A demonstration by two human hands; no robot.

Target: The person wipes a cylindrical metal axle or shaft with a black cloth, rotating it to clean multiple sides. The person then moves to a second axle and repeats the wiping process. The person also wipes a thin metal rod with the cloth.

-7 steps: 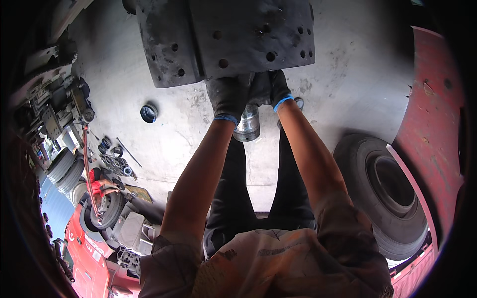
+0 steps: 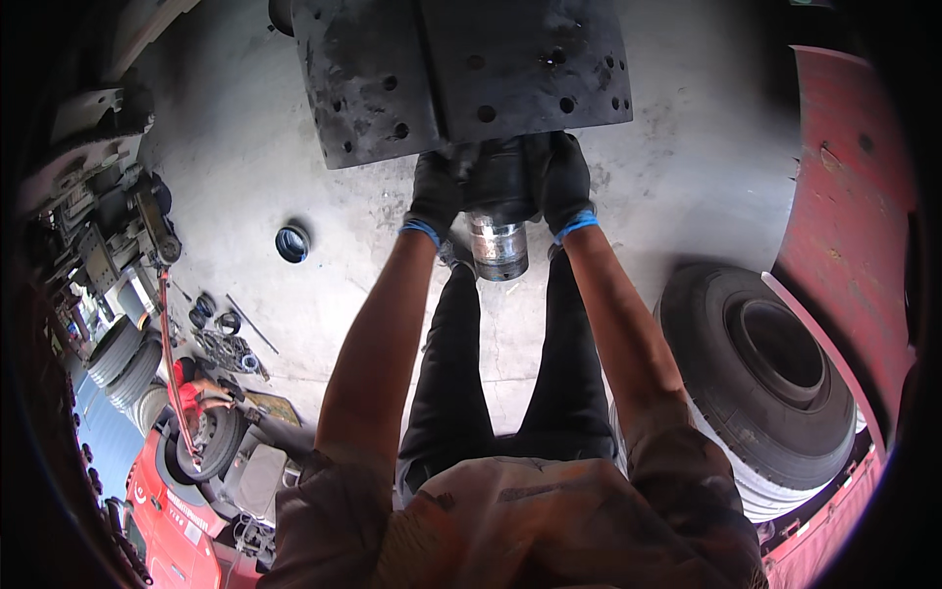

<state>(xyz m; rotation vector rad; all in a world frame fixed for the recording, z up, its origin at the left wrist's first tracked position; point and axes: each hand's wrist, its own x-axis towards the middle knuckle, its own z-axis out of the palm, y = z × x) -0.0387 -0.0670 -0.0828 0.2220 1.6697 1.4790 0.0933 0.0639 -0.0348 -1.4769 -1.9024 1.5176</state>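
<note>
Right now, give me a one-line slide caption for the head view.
Gloved left hand and right hand grip a dark axle hub under brake shoes, tyre alongside.

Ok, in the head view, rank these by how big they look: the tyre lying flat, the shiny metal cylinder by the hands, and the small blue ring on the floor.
1. Tyre, largest by far.
2. Metal cylinder.
3. Blue ring, smallest, though it lies farther from the camera than the cylinder, so its true size is unsure.

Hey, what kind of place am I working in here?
Likely a truck repair workshop: a big tyre lies on the concrete floor, loose metal parts sit nearby, and gloved hands grip a greasy axle hub.
</note>
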